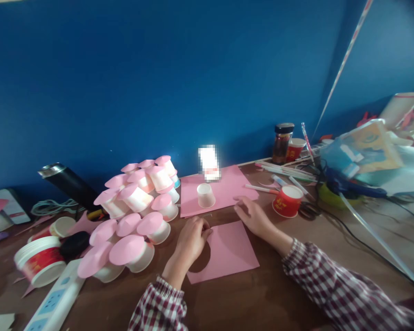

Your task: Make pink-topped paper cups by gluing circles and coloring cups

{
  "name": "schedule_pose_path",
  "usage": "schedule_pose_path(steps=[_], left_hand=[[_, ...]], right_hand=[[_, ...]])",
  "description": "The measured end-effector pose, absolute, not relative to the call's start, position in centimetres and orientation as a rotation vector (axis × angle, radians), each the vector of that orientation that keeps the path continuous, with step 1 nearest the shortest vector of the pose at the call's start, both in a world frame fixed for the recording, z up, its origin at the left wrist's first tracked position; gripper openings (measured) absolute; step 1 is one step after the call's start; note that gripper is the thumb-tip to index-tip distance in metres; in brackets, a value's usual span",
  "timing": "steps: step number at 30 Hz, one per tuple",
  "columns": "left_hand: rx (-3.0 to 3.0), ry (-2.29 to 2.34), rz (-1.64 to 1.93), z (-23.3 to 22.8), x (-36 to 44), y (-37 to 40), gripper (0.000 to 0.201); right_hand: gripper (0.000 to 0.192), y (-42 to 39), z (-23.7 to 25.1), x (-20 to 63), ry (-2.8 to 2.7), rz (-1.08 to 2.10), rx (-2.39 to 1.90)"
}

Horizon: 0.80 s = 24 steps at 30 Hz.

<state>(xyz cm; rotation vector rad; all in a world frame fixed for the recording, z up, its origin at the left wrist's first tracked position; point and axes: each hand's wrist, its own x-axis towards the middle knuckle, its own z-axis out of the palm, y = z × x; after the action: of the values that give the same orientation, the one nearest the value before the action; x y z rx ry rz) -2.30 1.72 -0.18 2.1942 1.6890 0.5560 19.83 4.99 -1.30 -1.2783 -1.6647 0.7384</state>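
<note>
A pink paper sheet [232, 250] with a rounded piece cut out of its left side lies on the brown table. At its upper left corner my left hand [193, 236] pinches the edge between thumb and curled fingers. My right hand [255, 218] is open beyond the sheet's upper right corner, thumb and fingers apart, with nothing in it. Just past both hands, a small white paper cup [206, 195] stands upside down on a larger pink sheet [241, 184]. To the right of my right hand is a red paper cup [287, 201], with a white-and-red pen [262, 189] beside it.
Several cups with pink paper cone tops [134, 197] crowd the left, near a power strip [57, 294] and a black flask [71, 186]. Scissors [308, 210], a dark cable [352, 230] and a jar [282, 143] lie or stand right. A blue wall [193, 78] rises behind.
</note>
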Motion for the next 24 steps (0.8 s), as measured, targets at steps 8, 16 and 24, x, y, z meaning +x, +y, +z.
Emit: schedule_pose_path(steps=[8,16,24], left_hand=[[1.984,1.605,0.917,-0.2,-2.2,2.2,0.01],[1.729,1.589,1.177,-0.2,-2.5,2.7,0.018],[1.574,1.687,1.557,0.7,-2.8,2.6,0.037]], right_hand=[[0.028,5.2,-1.3,20.2,-1.952,0.702,-1.246],[0.022,4.9,-0.6,20.4,-1.967,0.831,-1.154],[0.017,5.5,-0.3,21.1,-1.636,0.876,-1.232]])
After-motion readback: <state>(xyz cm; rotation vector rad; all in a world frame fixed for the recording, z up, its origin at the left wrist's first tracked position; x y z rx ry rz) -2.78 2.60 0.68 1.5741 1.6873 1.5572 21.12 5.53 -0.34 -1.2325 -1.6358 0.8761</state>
